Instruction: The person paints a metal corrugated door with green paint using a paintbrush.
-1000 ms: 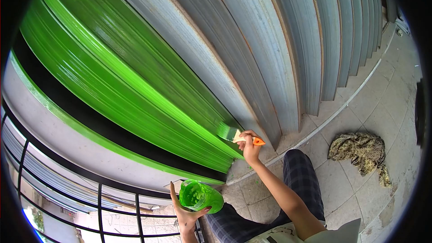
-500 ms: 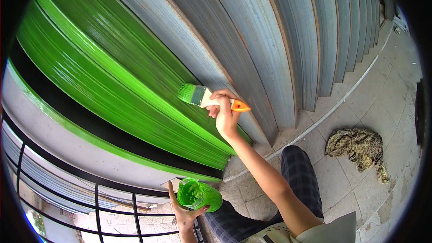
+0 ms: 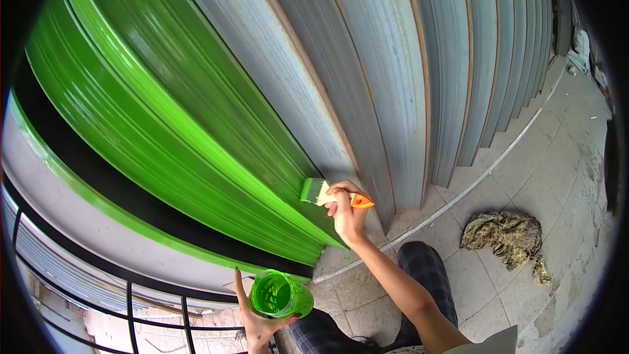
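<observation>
My right hand (image 3: 347, 213) is closed round the pale handle of a paintbrush (image 3: 325, 193) with an orange end. Its green bristles touch the lower part of a green-painted metal panel (image 3: 196, 124), close to the border with bare grey panels (image 3: 367, 59). Low in the view, my left hand (image 3: 257, 324) is wrapped round a clear cup of green paint (image 3: 282, 295), thumb and fingers on either side. The cup's mouth faces the camera, and green paint coats its inside.
A crumpled, stained cloth (image 3: 504, 239) lies on the tiled floor (image 3: 524, 177) at the right. Black window bars (image 3: 131, 301) cross the lower left. My knees in dark plaid trousers (image 3: 426, 275) are at the bottom. Green drips mark the floor near the panel's foot.
The brush in my right hand has moved down along the green panel toward its foot. In the view, the cup and my left hand sit slightly lower, and the camera view has shifted.
</observation>
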The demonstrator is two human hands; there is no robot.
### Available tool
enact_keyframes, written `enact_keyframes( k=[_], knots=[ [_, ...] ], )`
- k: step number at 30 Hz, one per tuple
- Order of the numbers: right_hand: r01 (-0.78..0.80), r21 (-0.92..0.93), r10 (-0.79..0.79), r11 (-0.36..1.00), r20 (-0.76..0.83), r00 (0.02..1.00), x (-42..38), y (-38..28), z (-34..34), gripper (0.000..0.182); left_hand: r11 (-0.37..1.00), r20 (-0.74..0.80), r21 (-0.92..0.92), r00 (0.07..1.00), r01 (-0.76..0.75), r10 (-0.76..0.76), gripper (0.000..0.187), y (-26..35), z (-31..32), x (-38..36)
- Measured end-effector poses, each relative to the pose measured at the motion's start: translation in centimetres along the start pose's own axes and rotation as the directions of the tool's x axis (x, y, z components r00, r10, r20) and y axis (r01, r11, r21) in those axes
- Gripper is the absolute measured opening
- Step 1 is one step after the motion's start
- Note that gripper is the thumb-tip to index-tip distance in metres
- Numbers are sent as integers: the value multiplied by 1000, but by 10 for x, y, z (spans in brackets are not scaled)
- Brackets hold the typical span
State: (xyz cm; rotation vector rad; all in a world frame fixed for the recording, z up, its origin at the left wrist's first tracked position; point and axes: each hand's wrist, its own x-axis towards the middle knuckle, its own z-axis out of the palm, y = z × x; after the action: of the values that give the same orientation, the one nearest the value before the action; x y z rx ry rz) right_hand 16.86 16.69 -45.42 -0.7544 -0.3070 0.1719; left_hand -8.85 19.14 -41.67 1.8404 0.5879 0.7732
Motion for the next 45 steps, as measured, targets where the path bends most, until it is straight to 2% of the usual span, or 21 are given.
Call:
enact_keyframes(
  k=[1,4,6,9,11,13,15,16,20,21,24,26,31,32,34,35,36,38,41,44,45],
  knots=[
    [23,34,-25,999,37,999,12,-24,22,17,986,-1,-158,998,54,-55,140,14,5,8],
    [202,109,-215,973,122,969,28,-67,56,19,985,-29,-152,996,80,-85,138,55,2,24],
    [260,150,-268,954,34,963,28,-62,58,21,982,-16,-161,994,104,-108,139,83,-5,27],
    [-23,18,25,1000,-119,993,3,3,12,22,968,8,-212,990,136,-137,139,126,-12,37],
    [-259,-58,230,964,-305,924,-27,37,-39,17,977,24,-169,991,131,-129,139,160,-20,42],
    [-281,-201,197,938,-357,913,-57,23,-66,12,976,62,-150,986,161,-153,138,192,-34,39],
    [-392,-210,263,896,-461,848,-71,-26,-72,10,990,45,-79,992,121,-117,138,230,-45,39],
    [-315,-213,181,925,-481,858,-75,-52,-70,12,993,35,-48,994,109,-107,139,253,-49,40],
    [-334,-169,172,928,-599,782,-67,-196,-65,17,986,-129,-107,981,130,-144,133,345,-47,40],
    [-395,-124,225,911,-651,724,-62,-232,-65,22,995,-144,-71,986,72,-81,129,345,-52,34],
    [-515,-60,284,855,-777,562,-53,-342,-56,34,976,-249,-158,950,150,-186,129,362,-44,14],
    [-521,-66,289,851,-770,570,-52,-411,-42,39,970,-283,-172,935,172,-216,124,370,-34,-4],
    [-637,-41,339,770,-819,462,-61,-463,-125,56,961,-304,-166,915,223,-264,118,401,4,-45],
    [-610,5,391,792,-771,503,-66,-465,-146,59,966,-328,-93,909,242,-259,116,397,17,-56],
    [-565,105,482,818,-661,575,-72,-465,-186,63,956,-359,-154,887,250,-290,116,414,45,-69],
    [-492,184,445,851,-751,488,-68,-453,-207,64,957,-391,-146,874,251,-289,118,417,61,-76],
    [-579,253,569,775,-678,466,-65,-467,-207,62,961,-418,-129,865,245,-277,119,416,76,-83],
    [-572,213,586,792,-528,615,-49,-472,-209,62,967,-462,-91,850,238,-253,120,415,108,-98],
    [-639,293,679,711,-522,516,-9,-494,-218,62,943,-442,-157,832,295,-334,118,430,150,-116],
    [-606,437,743,665,-301,598,21,-542,-171,59,936,-425,-192,834,297,-352,117,445,174,-126],
    [-580,440,709,686,-224,669,30,-551,-163,50,935,-422,-219,836,281,-350,117,445,179,-130]
  ],
)
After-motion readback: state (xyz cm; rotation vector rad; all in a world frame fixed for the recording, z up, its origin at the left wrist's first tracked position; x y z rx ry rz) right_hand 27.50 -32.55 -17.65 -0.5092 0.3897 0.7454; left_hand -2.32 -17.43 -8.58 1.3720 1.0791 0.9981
